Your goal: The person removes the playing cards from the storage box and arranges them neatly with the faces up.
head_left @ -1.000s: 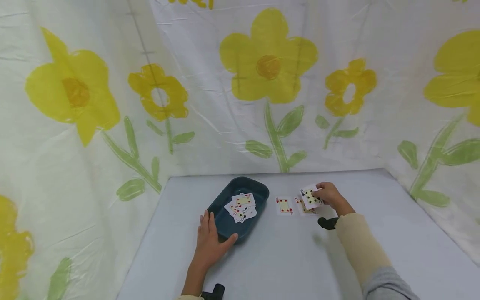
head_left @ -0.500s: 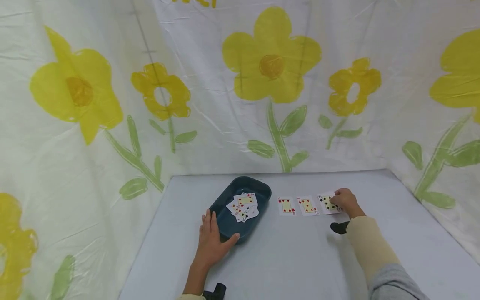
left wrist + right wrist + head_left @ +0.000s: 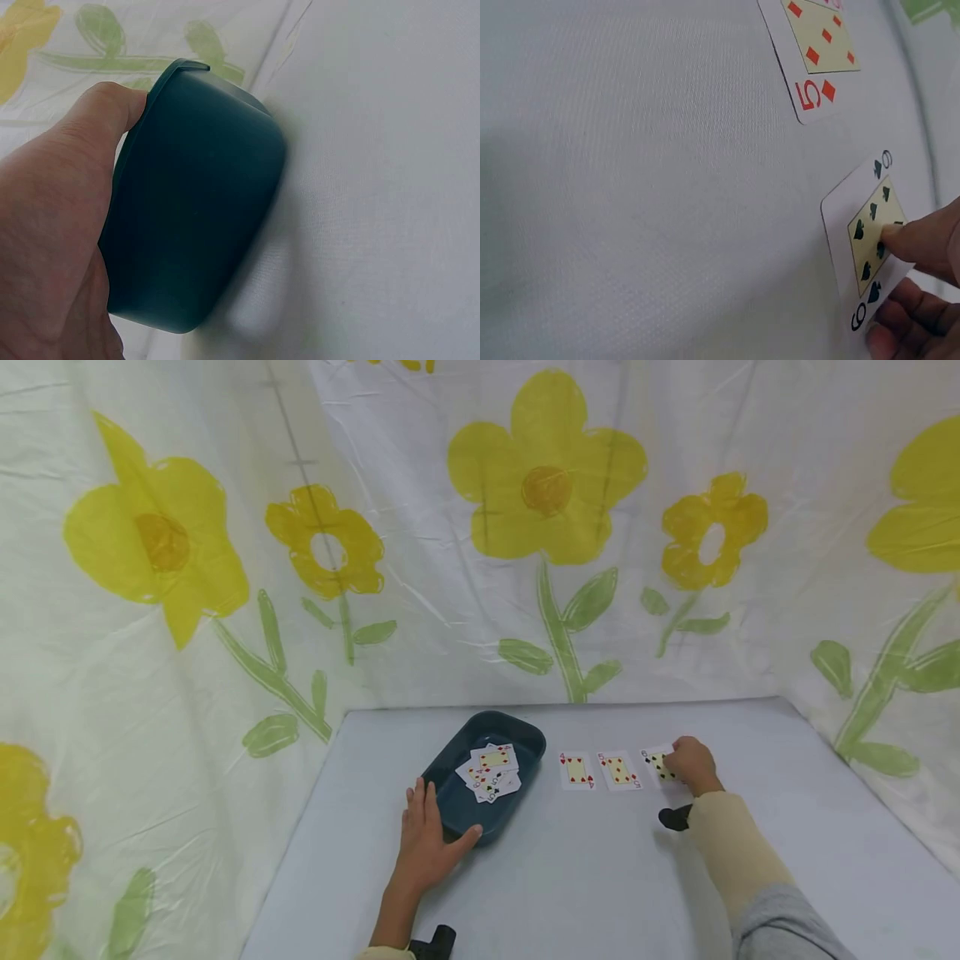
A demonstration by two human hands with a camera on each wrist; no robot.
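In the head view my right hand (image 3: 693, 766) is at the right end of a row of playing cards. It pinches the six of spades (image 3: 868, 244), thumb on the face and fingers under the edge. To its left lie the five of diamonds (image 3: 619, 771) and a red four (image 3: 577, 771), both face up. My left hand (image 3: 426, 843) rests against the near left side of a dark teal tray (image 3: 534, 739), fingers straight and thumb spread. The left wrist view shows the thumb (image 3: 112, 112) touching the tray's rim. Several face-up cards (image 3: 491, 770) lie overlapping inside the tray.
A white cloth covers the table (image 3: 570, 877). Behind it hangs a white sheet (image 3: 435, 635) painted with yellow flowers. A black wrist strap piece (image 3: 675, 818) sits below the right hand, another (image 3: 435, 943) by the left wrist.
My right hand has carried the six of spades from above the five of diamonds to the right and lowered it at the row's end. My left hand has stayed at the tray.
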